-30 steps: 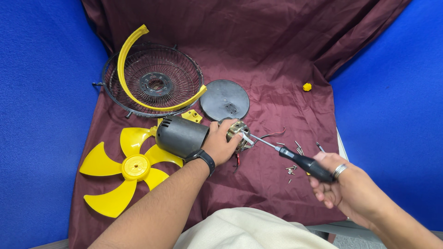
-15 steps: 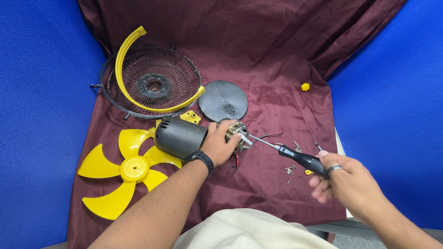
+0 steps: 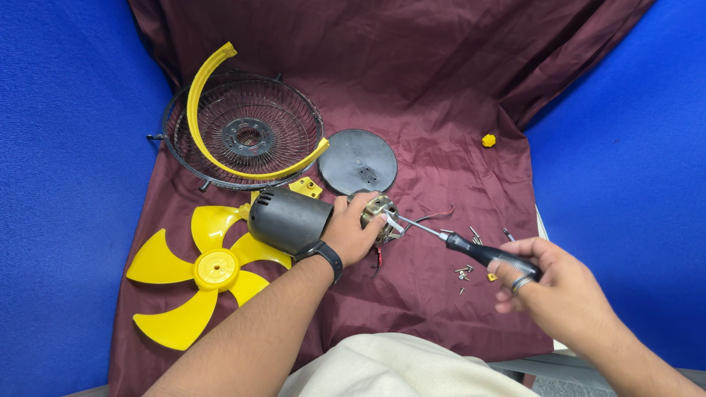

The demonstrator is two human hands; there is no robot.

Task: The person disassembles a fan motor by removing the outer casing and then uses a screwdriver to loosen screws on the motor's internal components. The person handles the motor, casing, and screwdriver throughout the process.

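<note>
My left hand (image 3: 353,231) grips a fan motor (image 3: 379,213) where it joins its dark grey housing (image 3: 287,219), on a maroon cloth. A black band sits on that wrist. My right hand (image 3: 559,290) holds a black-handled screwdriver (image 3: 471,248) by the handle, fingers loosely curled, a ring on one finger. The metal shaft points left and its tip touches the exposed metal end of the motor. Red and black wires trail from the motor toward the right.
A yellow fan blade (image 3: 206,268) lies left of the housing. Behind it sits a black wire grille (image 3: 246,136) with a yellow curved rim (image 3: 213,110). A round black plate (image 3: 358,162), several loose screws (image 3: 465,270) and a small yellow knob (image 3: 488,140) lie on the maroon cloth (image 3: 412,88).
My right hand has shifted slightly up and loosened its fingers on the screwdriver handle. The left hand and the motor have stayed in place.
</note>
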